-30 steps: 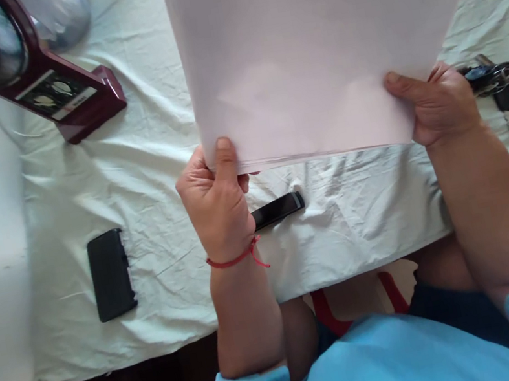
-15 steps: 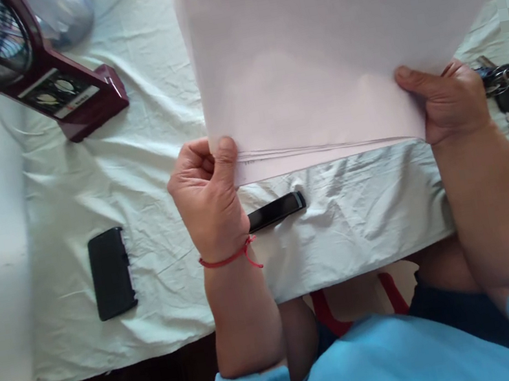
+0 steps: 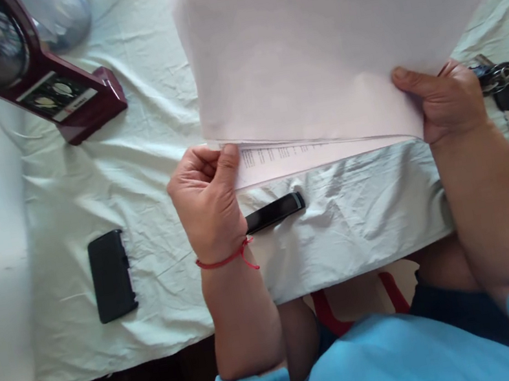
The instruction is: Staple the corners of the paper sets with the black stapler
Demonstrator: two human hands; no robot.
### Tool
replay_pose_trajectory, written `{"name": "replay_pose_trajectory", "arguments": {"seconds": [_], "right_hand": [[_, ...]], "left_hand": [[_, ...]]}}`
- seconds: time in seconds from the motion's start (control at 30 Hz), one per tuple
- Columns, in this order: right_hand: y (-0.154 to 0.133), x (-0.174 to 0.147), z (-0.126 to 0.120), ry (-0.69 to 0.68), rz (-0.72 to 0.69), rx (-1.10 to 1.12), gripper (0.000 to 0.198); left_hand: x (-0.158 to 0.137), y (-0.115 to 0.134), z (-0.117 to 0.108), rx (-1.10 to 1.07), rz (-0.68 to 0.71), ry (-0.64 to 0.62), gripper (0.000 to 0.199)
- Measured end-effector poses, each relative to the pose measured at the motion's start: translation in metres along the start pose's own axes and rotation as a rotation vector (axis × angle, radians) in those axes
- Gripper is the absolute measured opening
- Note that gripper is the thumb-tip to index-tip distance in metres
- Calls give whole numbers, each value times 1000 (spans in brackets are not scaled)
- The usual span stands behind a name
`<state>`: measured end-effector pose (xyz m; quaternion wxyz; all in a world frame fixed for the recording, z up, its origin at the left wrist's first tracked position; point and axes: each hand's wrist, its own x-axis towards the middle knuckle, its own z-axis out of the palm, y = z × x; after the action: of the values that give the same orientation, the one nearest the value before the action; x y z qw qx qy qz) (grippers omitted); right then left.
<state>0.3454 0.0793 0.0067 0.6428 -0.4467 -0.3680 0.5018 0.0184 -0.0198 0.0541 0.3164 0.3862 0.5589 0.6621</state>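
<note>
Several white paper sheets (image 3: 303, 50) are held up above the cloth, their top side blank. My left hand (image 3: 209, 195), with a red string at the wrist, pinches the near left corner between thumb and fingers. Gripping the right side, my right hand (image 3: 444, 94) has its thumb on top and its fingers hidden underneath. Along the near edge the sheets fan apart on the left, and a lower sheet (image 3: 273, 159) shows printed text. A slim black object (image 3: 278, 211), perhaps a stapler, lies just below the papers, partly behind my left wrist.
A black phone-shaped case (image 3: 111, 276) rests at left on the pale wrinkled tablecloth (image 3: 169, 297). A maroon fan (image 3: 87, 108) stands at the upper left beside a clear plastic bag (image 3: 59, 18). Keys (image 3: 501, 81) lie right of my right hand. The table edge runs before my body.
The upper sheets' left side has shifted away from me, widening the gap and uncovering more printed text on the lower sheet. My left hand has dropped slightly; the right hand stays nearly still.
</note>
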Motion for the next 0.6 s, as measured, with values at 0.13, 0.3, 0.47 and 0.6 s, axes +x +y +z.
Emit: {"name": "replay_pose_trajectory", "arguments": {"seconds": [0.13,0.3,0.47,0.6], "right_hand": [[0,-1,2,-21,4,0,70],[1,2,-2,-7,-17,-10,74],[1,1,-3,-18,7,-6,75],[-1,-3,0,-28,16,2,72]], "left_hand": [[0,1,-2,8,27,12,62],[0,0,-4,15,-18,-25,53],[0,-1,-4,-7,4,0,59],[3,-1,-1,-81,-36,57,61]]}}
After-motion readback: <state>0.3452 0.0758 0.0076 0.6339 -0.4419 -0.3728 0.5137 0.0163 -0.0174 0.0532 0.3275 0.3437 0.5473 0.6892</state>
